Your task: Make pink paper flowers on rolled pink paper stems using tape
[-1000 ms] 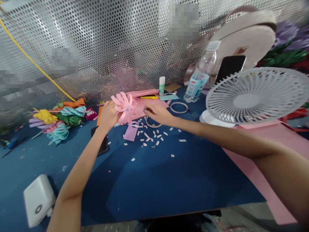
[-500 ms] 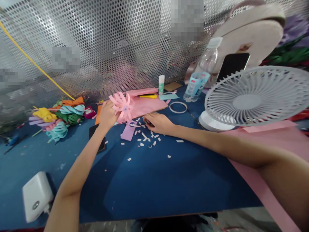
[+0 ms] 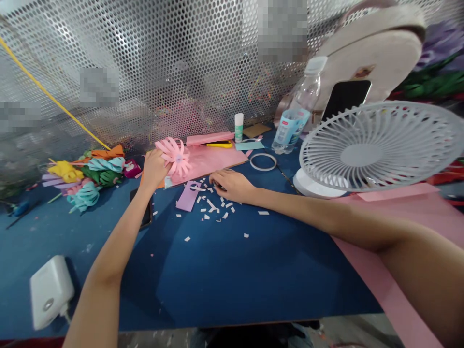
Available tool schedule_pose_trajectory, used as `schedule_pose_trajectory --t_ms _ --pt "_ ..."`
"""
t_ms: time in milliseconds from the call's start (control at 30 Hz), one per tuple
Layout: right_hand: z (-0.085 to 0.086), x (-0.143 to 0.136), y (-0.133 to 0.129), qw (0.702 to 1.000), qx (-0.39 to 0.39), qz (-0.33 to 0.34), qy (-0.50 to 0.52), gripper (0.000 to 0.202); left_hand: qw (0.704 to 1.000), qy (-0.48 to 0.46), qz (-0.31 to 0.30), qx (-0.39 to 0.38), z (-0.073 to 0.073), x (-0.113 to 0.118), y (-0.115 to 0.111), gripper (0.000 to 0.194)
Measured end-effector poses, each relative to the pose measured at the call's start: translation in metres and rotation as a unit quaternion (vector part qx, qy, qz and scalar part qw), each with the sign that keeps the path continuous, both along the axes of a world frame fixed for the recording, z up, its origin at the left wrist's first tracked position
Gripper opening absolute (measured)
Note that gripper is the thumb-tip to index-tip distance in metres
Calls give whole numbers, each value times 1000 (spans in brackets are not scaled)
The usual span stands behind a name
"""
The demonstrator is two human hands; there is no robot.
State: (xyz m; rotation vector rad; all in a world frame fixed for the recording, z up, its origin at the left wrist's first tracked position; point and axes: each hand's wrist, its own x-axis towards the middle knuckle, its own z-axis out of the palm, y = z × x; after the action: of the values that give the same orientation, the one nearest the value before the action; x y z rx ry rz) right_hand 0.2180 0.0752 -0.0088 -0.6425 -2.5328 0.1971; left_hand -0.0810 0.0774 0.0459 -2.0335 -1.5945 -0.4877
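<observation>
A pink paper flower (image 3: 178, 158) with looped, fringed petals and a pale centre is held in my left hand (image 3: 155, 168), whose fingers go behind it. My right hand (image 3: 232, 185) rests on the blue table with curled fingers; what they hold, if anything, is hidden. Under and beside its fingertips lie several small white paper scraps (image 3: 211, 206). Between my hands is a purple paper piece (image 3: 187, 197), with a thin pale strip on it. Behind them lies a pink sheet (image 3: 213, 158), and a yellow cutter (image 3: 220, 144) rests on it.
Bunched paper flowers (image 3: 87, 174) lie at left, near a white power bank (image 3: 52, 291). A dark phone (image 3: 145, 215) is under my left forearm. Toward the right stand a glue stick (image 3: 238, 127), a bottle (image 3: 295, 113) and a grey fan (image 3: 362, 150). Perforated metal mesh (image 3: 174, 63) rises behind.
The whole view has shifted slightly, so most things sit a little further left. My left hand still holds the pink flower, and my right hand stays by the scraps.
</observation>
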Motion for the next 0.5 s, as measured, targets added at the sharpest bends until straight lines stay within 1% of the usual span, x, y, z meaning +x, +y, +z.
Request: schedule_pose_trajectory --t_ms 133,300,400,500 --pt "0 0 0 1000 -5 8 3 18 1000 -8 13 -10 8 4 11 34" --pt "0 0 0 1000 -14 6 8 18 997 -44 42 -42 17 12 30 29" --pt "1 0 0 1000 -14 12 5 18 998 -38 42 -37 15 12 32 28" --pt "2 1 1 1000 -16 19 5 18 998 -25 41 -41 9 7 29 27"
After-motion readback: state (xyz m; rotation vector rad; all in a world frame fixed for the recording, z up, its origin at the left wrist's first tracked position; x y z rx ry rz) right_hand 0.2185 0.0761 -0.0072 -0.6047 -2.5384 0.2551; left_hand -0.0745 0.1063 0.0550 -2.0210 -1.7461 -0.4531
